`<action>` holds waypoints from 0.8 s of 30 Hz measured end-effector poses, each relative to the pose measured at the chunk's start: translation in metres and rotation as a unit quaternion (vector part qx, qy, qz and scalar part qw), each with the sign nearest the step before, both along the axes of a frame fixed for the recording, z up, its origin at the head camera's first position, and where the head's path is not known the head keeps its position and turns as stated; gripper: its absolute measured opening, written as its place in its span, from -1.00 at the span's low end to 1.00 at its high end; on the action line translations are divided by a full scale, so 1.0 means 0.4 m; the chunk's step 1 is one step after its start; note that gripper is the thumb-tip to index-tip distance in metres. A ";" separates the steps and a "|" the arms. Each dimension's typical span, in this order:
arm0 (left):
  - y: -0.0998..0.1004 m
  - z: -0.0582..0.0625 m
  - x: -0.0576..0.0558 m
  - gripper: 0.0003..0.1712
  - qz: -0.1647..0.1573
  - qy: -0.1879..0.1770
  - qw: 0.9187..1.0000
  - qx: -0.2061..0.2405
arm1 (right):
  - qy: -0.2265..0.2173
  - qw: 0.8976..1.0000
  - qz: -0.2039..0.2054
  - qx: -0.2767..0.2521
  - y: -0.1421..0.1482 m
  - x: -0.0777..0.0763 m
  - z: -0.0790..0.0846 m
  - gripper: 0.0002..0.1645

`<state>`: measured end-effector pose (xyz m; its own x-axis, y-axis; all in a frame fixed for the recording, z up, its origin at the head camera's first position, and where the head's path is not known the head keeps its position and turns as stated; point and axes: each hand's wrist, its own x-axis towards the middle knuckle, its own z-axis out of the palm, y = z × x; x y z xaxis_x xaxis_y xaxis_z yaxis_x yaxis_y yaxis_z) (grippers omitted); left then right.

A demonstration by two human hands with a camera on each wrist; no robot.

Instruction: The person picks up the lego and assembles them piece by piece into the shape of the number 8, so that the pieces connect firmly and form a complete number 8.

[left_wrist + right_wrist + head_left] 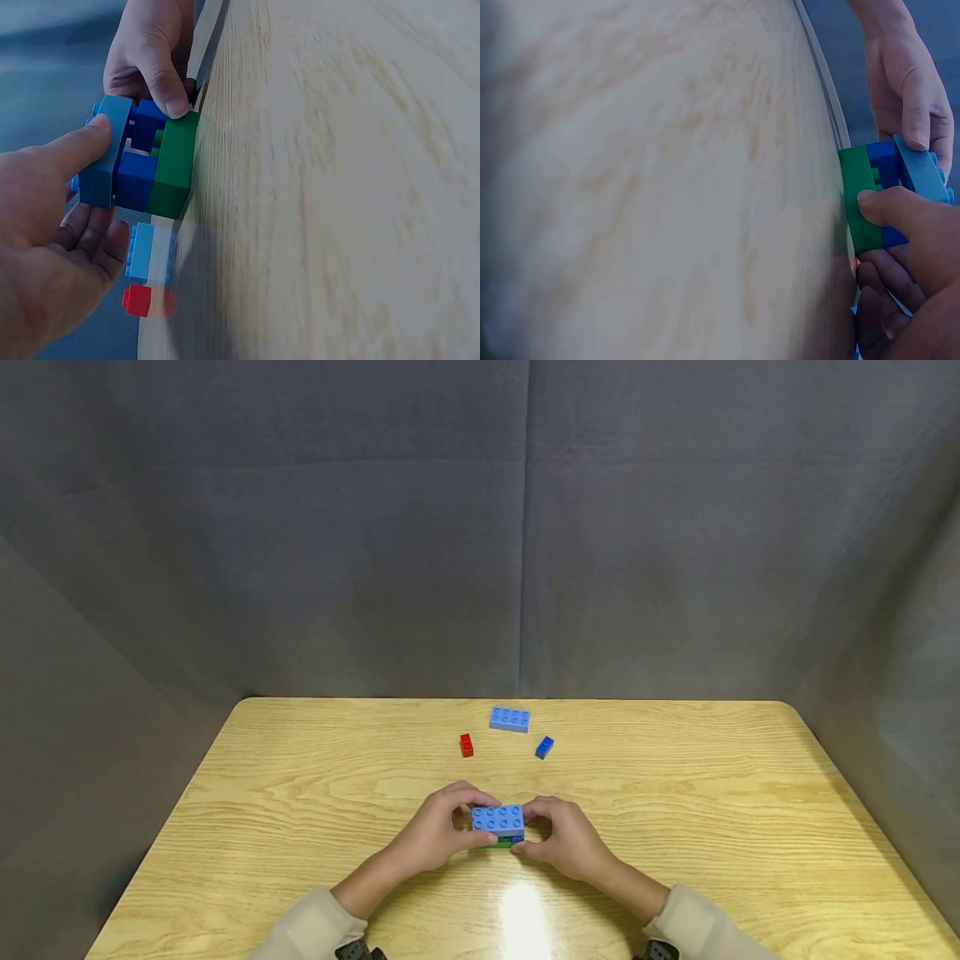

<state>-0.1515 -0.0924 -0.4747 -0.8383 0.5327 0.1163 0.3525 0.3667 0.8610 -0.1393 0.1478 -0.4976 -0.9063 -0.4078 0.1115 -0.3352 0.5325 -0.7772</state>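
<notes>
Between both hands, low over the table, is a small stack of toy building bricks. A green brick [174, 166] forms its bottom, dark blue bricks [136, 181] stand on the green one at either end, and a light blue brick [498, 820] lies across the top. My left hand [435, 828] pinches the light blue brick between thumb and fingers. From the other side, my right hand [564, 842] grips the green brick, its thumb on the near face. A gap shows between the two dark blue bricks in the left wrist view.
Farther back on the wooden table [300, 777] lie a second light blue brick [509, 720], a small red brick [467, 745] and a small dark blue brick [544, 747]. A grey curtain [375, 568] hangs behind the table's far edge.
</notes>
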 end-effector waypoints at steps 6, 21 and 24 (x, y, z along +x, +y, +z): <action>0.001 -0.001 0.001 -0.60 0.001 -0.001 1.000 -0.001 | -0.003 1.000 -0.001 -0.001 0.000 -0.001 -0.001 -0.67; 0.010 -0.003 0.001 -0.59 0.009 0.025 0.999 -0.019 | 0.001 1.000 0.003 -0.002 0.000 -0.002 0.001 -0.69; 0.010 -0.008 0.001 -0.59 0.011 0.026 0.999 -0.016 | -0.002 1.000 0.004 -0.003 0.000 -0.002 0.000 -0.69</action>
<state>-0.1513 -0.0883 -0.4777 -0.8437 0.5174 0.1432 0.3873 0.4018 0.8298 -0.1400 0.1478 -0.4975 -0.9032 -0.4149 0.1102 -0.3366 0.5249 -0.7818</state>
